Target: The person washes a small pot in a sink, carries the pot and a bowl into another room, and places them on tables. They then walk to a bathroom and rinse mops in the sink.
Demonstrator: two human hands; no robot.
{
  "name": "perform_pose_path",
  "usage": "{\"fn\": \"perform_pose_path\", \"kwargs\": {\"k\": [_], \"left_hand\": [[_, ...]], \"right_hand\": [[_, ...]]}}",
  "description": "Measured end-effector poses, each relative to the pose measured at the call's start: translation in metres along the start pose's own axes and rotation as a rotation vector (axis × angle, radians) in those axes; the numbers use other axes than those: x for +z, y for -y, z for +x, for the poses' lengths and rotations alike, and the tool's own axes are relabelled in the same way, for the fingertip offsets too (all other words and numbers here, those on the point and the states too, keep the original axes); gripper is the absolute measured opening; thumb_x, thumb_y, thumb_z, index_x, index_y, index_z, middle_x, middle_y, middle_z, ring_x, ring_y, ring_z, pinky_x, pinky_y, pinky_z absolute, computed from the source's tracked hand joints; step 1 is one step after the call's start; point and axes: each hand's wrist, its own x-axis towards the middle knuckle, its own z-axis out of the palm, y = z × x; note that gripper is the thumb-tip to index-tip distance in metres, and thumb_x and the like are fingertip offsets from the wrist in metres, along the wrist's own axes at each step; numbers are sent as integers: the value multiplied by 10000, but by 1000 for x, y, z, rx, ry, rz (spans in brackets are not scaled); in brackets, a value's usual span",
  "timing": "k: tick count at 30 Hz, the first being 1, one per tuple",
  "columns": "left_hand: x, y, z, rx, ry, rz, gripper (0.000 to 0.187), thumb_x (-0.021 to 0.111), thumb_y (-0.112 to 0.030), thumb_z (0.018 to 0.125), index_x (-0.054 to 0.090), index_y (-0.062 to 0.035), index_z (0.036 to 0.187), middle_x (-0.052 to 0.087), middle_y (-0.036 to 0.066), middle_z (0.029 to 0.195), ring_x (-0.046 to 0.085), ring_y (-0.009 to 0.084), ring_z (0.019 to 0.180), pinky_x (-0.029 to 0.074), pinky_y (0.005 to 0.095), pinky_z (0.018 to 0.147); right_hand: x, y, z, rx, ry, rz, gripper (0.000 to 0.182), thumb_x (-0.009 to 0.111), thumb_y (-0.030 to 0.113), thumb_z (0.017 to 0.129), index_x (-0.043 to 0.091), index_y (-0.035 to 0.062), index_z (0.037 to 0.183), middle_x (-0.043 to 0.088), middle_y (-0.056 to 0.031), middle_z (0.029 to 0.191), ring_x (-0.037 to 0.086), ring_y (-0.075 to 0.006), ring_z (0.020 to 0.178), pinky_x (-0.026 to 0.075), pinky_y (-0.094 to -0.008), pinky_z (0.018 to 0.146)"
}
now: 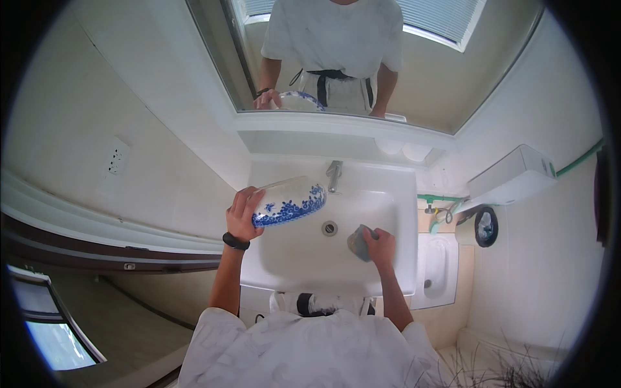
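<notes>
My left hand (pixel 243 213) grips a white bowl (pixel 289 202) with a blue flower pattern at its left end. The bowl is tipped on its side over the left part of the white sink (pixel 291 258), so its inside is mostly hidden from me. In my right hand (pixel 380 247) is a bunched grey-green cloth (pixel 359 244), low over the right side of the basin and apart from the bowl. Between the two hands lies the round drain (pixel 330 228). The faucet (pixel 334 176) stands at the back, just right of the bowl.
A wide mirror (pixel 440 77) hangs above the sink and reflects my torso. On the right are a white water heater (pixel 508 178), green pipes (pixel 436 197), a black-rimmed bin (pixel 486 226) and a squat toilet (pixel 436 262). A wall outlet (pixel 116 160) is at left.
</notes>
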Motion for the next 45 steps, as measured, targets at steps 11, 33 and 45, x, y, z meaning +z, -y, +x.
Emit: {"fn": "perform_pose_path", "kwargs": {"k": [11,33,45], "left_hand": [[-4,2,8,150,-2,-5,737,680,-185,522,566,-119,1247,601,129,1131,629,344,964,557,392,617],[-37,-19,43,262,-180,-16,511,691,-342,729,602,-96,1168,622,172,1071,659,360,885,565,396,631],[-74,-87,-71,-382,-447,-64,533,528,-136,693,558,74,1183,606,272,1080,612,419,966,488,408,875]], "right_hand": [[40,-43,14,257,71,1058,302,591,363,926,649,104,1071,664,-69,975,648,-190,911,533,-361,780],[66,-56,15,190,-44,979,404,598,348,931,671,-21,1077,676,-82,938,638,-163,860,509,-301,784],[46,-68,-23,-105,56,1015,356,585,307,970,653,-30,1062,661,-57,971,604,-133,877,474,-280,828]]}}
